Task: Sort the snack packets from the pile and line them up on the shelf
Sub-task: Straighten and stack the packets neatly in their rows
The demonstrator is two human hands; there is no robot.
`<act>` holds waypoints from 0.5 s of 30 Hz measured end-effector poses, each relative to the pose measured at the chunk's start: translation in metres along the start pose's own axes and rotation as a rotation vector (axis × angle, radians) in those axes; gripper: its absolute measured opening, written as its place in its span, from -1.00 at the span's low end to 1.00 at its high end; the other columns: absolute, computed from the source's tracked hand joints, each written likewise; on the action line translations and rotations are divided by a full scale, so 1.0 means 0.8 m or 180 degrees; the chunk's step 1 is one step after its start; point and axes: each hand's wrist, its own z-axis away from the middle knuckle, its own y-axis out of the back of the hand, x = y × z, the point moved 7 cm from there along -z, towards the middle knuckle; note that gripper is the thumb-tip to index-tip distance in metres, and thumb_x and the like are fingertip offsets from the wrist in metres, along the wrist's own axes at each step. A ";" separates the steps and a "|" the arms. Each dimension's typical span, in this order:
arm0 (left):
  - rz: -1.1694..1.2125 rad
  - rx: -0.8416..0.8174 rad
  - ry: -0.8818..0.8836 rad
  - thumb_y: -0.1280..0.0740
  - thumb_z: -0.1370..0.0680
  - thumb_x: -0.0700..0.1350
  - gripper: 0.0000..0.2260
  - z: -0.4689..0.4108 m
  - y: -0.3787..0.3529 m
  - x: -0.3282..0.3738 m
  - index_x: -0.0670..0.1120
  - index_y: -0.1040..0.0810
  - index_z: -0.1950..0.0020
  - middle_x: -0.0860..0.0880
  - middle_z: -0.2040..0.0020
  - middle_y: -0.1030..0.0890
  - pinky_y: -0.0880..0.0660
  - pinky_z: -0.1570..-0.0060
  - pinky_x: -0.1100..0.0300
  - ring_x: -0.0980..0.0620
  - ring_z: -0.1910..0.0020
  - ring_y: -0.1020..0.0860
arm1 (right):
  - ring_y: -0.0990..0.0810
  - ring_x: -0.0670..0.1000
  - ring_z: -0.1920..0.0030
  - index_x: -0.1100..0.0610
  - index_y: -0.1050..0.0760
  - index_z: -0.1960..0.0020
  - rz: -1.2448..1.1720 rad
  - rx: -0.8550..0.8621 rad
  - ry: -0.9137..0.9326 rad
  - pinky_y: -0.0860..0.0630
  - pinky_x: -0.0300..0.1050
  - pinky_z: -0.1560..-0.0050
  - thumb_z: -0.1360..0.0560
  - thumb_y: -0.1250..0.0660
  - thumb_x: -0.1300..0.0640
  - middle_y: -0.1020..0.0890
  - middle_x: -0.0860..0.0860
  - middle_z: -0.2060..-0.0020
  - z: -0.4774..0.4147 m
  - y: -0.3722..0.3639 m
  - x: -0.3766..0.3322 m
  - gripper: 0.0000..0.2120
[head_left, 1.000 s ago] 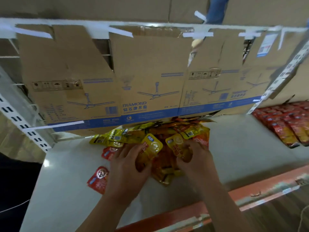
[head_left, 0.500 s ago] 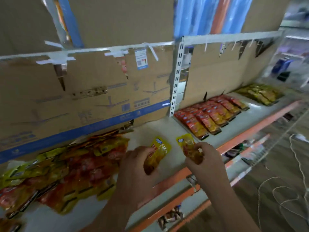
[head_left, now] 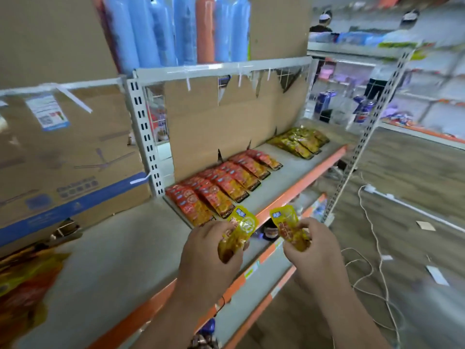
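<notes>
- Our left hand (head_left: 208, 250) grips a yellow packet (head_left: 242, 226) above the orange front edge of the shelf (head_left: 113, 248).
- Our right hand (head_left: 314, 250) pinches a second yellow packet (head_left: 288, 226) just outside that edge.
- Farther back on the shelf lie rows of red packets (head_left: 221, 187), then yellow rows (head_left: 299, 142) to their right.
- The blurred pile (head_left: 25, 285) lies at the shelf's left end.

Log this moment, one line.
left hand: holds yellow packet | right hand: holds second yellow packet | shelf: red rows, yellow rows lined up
</notes>
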 end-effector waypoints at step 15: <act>0.0552 -0.0194 -0.0206 -0.48 -0.44 0.11 -0.61 -0.198 -0.184 0.041 0.17 -0.56 -0.25 0.36 -0.09 -0.42 -0.38 -0.10 0.30 0.20 -0.10 -0.39 | -0.51 -0.01 0.02 -0.15 -0.48 -0.02 0.0428 0.0329 -0.0166 -0.40 -0.11 0.09 -0.35 -0.55 0.09 -0.53 -0.20 0.09 -0.198 0.061 0.101 -0.65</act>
